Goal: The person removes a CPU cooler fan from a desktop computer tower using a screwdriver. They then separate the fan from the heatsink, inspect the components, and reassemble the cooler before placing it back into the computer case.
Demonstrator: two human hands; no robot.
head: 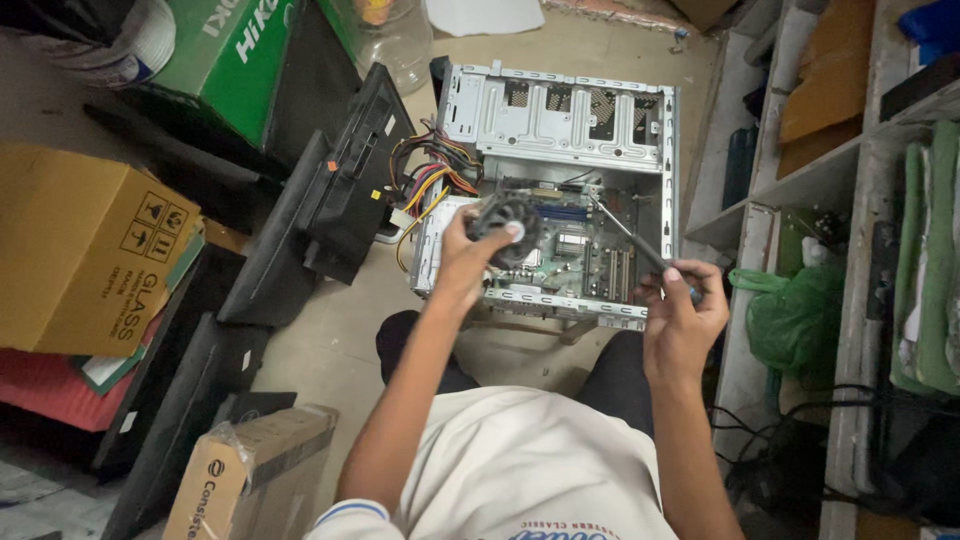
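Green plastic bag (795, 315), silver computer case (560, 115) (its wires (430, 185) yellow-orange).

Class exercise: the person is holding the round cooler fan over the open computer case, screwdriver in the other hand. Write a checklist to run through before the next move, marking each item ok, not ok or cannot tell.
1. Left hand has a firm grip on the cooler fan: ok.
2. Right hand holds the screwdriver: ok.
3. Screwdriver tip seated on a screw: cannot tell.
4. Computer case lies open, board exposed: ok.
5. Coloured wire bundle clear of the fan: ok, it sits to the left.
6. Fan lead unplugged: cannot tell.
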